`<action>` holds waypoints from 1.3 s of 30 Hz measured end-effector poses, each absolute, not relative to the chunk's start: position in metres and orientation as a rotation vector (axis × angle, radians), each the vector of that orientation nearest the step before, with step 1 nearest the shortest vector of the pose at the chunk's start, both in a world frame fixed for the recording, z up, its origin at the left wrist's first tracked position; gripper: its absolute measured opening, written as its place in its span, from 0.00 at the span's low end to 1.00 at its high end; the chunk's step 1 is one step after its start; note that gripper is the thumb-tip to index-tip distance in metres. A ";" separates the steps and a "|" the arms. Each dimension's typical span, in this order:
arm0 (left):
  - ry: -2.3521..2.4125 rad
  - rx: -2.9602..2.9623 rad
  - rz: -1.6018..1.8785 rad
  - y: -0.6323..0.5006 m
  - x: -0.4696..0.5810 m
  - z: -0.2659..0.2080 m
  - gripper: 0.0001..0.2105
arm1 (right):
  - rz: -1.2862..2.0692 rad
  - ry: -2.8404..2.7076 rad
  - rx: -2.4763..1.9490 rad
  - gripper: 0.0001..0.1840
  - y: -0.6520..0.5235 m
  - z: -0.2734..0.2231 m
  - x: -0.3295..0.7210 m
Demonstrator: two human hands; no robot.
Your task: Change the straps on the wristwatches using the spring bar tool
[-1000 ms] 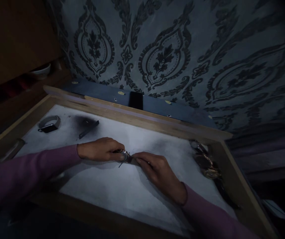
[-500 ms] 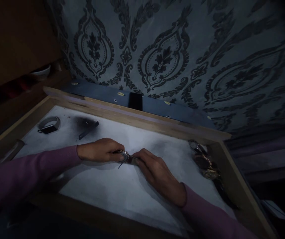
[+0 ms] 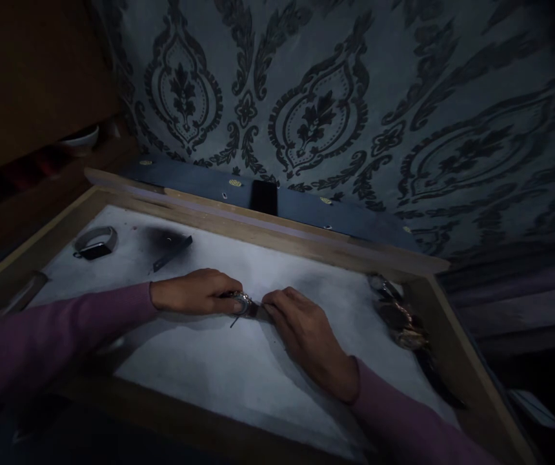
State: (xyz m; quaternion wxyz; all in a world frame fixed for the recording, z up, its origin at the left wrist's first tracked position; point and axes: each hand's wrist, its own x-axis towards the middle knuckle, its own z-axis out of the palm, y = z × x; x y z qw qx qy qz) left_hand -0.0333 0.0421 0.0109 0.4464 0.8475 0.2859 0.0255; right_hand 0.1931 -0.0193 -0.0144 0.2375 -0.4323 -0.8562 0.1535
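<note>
Over the middle of the white-lined wooden tray, my left hand is closed around a wristwatch with a round, shiny case. Part of the watch is hidden under my fingers. A thin dark pin-like piece sticks out below the case. My right hand is pinched just right of the watch, its fingertips beside the dark end of the strap. Whatever lies between those fingertips is too small and dim to name.
A smartwatch with a grey band lies at the tray's left, near a dark flat strip. Several watches lie along the right wall. A black phone-like slab stands behind the back rim, before a patterned wall.
My right fingertips have drawn slightly to the right, opening a small gap from the watch. My left hand and the watch stay in place.
</note>
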 end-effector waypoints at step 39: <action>0.763 2.108 0.133 0.036 -0.032 0.008 0.14 | 0.828 -2.286 -1.103 0.13 -0.019 -0.005 0.194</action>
